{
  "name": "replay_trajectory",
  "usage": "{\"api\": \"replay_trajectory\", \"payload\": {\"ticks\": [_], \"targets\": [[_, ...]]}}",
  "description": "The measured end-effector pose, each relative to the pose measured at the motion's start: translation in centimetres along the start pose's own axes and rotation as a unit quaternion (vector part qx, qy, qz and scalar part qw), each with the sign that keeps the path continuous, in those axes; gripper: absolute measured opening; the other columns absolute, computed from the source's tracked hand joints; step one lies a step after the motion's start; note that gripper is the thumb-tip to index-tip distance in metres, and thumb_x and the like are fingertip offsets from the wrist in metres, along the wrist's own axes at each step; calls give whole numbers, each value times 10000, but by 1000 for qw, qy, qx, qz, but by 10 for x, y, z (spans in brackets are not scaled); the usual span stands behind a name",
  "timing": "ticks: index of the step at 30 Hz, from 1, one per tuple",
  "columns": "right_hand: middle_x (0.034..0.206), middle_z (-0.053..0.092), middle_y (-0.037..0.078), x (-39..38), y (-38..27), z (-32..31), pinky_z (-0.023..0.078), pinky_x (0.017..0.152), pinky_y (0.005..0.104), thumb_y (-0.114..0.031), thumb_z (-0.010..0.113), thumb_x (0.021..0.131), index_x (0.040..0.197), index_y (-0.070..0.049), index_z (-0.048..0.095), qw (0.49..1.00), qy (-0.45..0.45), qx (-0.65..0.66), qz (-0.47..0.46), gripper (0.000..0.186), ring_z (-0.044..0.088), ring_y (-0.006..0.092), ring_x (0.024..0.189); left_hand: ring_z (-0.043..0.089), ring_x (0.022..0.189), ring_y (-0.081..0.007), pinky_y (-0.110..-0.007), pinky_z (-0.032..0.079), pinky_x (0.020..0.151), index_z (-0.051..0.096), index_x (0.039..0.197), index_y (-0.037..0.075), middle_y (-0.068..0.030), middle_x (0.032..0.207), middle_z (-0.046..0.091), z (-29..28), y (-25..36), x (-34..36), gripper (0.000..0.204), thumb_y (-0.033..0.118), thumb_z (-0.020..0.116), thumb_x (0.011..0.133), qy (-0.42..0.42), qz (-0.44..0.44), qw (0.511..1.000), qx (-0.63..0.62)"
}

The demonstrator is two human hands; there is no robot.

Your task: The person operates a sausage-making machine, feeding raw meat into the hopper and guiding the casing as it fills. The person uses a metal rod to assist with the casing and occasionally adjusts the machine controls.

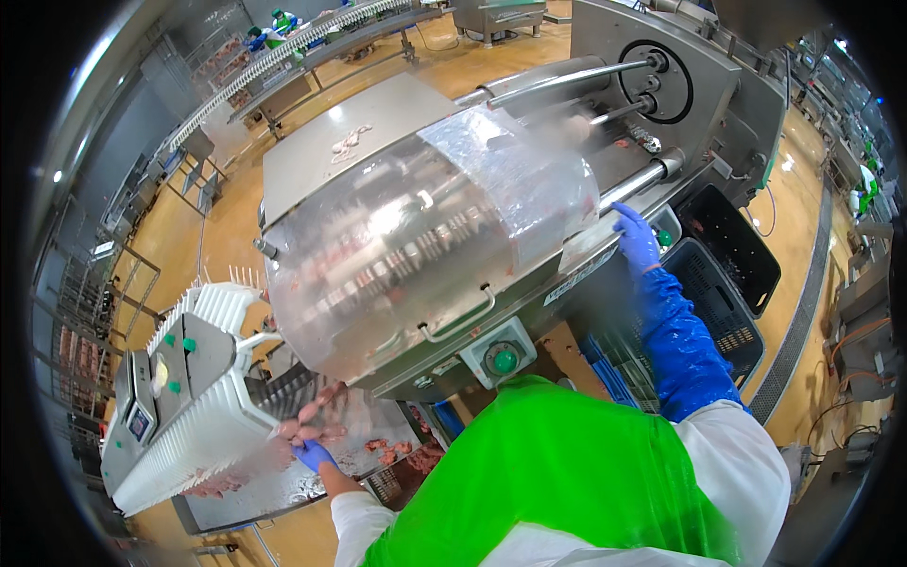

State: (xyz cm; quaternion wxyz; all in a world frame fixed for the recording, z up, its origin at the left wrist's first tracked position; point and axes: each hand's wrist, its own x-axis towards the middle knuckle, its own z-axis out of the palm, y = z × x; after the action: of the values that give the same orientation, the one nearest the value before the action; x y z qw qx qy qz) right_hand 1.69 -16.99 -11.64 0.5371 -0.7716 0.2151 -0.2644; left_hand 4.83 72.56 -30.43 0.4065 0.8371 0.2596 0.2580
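Observation:
A sausage-making machine with a clear curved cover (pixel 378 255) stands before me. Rows of linking parts show blurred beneath the cover. Pink sausage links (pixel 307 425) hang at its left end, beside a white slatted hanging conveyor (pixel 203 425). My left hand (pixel 314 456), in a blue glove, is at the lower links, with its fingers closed on them as far as they show. My right hand (pixel 637 236), also gloved and with a blue sleeve, lies with fingers stretched on the machine's right front edge, close to a green button (pixel 664 237) and below a metal rod.
A green knob (pixel 504 362) sits on the machine's front panel. Meat scraps (pixel 387 451) lie on the metal tray below the links. Black crates (pixel 723 307) stand at my right. Farther off are a long conveyor (pixel 312 57) and people in green.

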Motion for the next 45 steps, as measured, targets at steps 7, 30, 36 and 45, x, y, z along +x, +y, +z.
{"api": "replay_trajectory", "payload": {"ticks": [7,30,36,45], "targets": [[920,631,34,117,-5,48,433,558,274,-169,501,978,1194,-49,644,971,32,226,74,285,505,106,648,533,1291,-341,-418,429,1075,419,1478,11,-251,1461,498,-33,8,-127,593,221,595,953,-51,-194,978,63],[787,584,1,243,41,17,438,538,290,-171,516,999,1297,-113,634,955,11,278,102,326,490,101,604,522,1310,-354,-438,417,1094,537,1402,57,-214,1441,531,120,201,-156,560,396,546,956,-263,-115,950,122],[874,633,-9,187,53,12,473,661,269,-162,544,960,1294,-38,661,990,40,129,-39,375,496,51,716,517,1316,-372,-443,408,1105,567,1376,49,-222,1424,546,85,152,-155,566,433,532,962,-264,-148,939,162],[1295,641,170,179,88,6,463,1042,403,-122,497,1002,1321,-18,598,951,-13,-194,-242,350,606,319,1191,510,1324,-399,-449,396,1122,612,1339,36,-235,1397,569,-50,-42,-259,592,488,511,969,-239,-111,934,242]]}}
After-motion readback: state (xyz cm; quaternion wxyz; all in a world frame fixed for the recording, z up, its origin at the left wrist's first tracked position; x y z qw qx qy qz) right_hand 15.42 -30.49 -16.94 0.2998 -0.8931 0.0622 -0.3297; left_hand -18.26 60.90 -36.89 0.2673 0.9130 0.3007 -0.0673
